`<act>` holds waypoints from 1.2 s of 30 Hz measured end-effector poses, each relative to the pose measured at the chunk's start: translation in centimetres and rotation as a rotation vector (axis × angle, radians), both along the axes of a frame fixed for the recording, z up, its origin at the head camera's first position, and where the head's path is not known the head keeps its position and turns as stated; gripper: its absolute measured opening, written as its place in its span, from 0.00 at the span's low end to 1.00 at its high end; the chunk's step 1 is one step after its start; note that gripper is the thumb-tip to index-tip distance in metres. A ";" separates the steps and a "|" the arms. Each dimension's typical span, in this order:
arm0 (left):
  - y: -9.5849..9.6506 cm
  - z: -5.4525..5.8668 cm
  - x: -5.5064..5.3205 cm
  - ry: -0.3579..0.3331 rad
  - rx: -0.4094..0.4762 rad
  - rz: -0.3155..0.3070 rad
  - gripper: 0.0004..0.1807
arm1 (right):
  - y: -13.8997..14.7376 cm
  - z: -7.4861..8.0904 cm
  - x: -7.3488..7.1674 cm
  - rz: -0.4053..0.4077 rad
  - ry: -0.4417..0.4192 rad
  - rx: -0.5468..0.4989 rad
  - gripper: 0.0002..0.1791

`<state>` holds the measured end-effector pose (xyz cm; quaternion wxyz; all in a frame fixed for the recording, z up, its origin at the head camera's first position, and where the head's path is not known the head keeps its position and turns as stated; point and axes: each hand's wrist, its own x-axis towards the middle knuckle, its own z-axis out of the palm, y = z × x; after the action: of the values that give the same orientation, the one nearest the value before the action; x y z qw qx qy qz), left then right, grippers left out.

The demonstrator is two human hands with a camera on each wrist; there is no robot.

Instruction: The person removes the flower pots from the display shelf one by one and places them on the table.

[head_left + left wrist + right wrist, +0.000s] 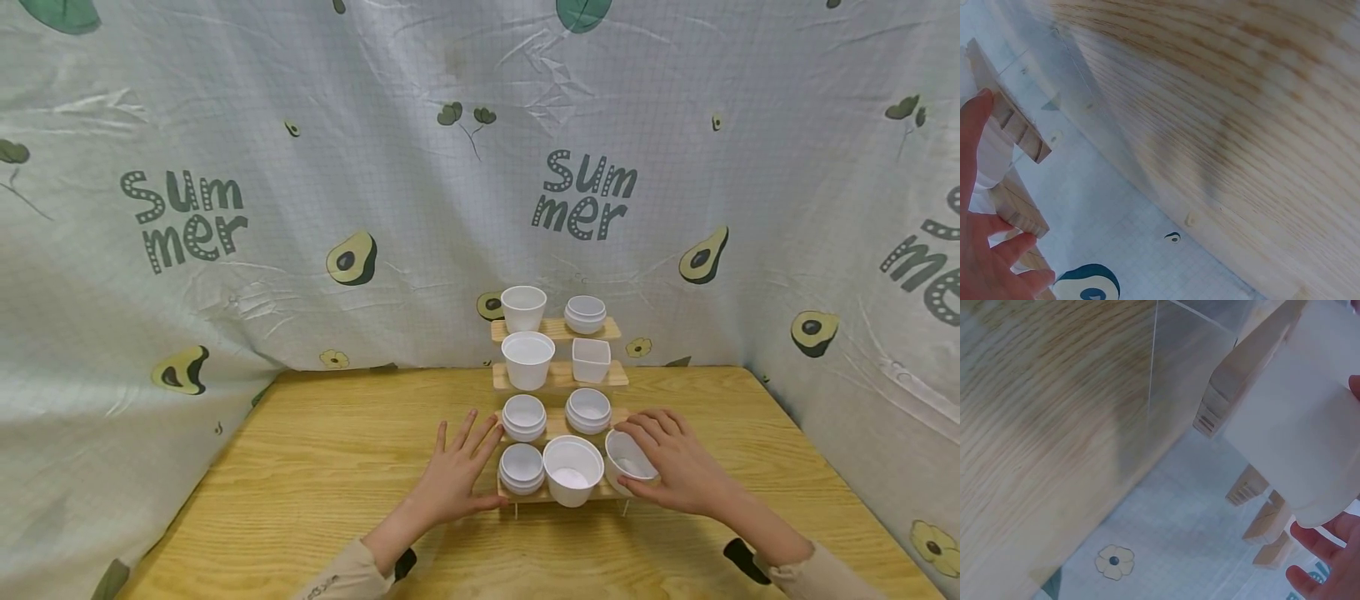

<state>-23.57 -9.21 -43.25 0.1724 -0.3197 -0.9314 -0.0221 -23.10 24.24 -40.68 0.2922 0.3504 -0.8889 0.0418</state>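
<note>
A tiered wooden stand [560, 377] bears several white pots. At the right end of its lowest tier, my right hand [678, 462] grips a white pot [627, 458], with the thumb on its near side and the fingers at the far rim. In the right wrist view that pot [1310, 406] overlaps the end of the tier. My left hand [456, 475] has its fingers spread and touches the stand's left tier ends, beside a ridged white pot [522, 468]. Between the hands a round white pot [572, 471] sits on the lowest tier.
The upper tiers carry more white pots, among them a square one [591, 360] and a tall round one [528, 360]. Wooden table [337, 450] surface extends on both sides. A printed curtain [420, 183] hangs behind and along both sides.
</note>
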 end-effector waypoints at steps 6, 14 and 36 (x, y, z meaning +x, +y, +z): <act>0.0 0.0 0.0 -0.006 0.003 -0.001 0.53 | 0.6 0.0 0.1 -0.029 -0.003 0.001 0.35; 0.0 0.2 0.0 0.001 0.008 -0.005 0.52 | 1.5 0.3 0.3 -0.070 -0.013 -0.004 0.37; 0.1 0.3 0.2 0.016 -0.005 0.003 0.52 | 4.6 -0.1 -0.9 -0.159 -0.023 -0.028 0.38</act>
<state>-23.35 -9.12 -42.99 0.1792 -0.3189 -0.9305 -0.0168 -24.00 28.82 -40.82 0.2893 0.2739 -0.9165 0.0349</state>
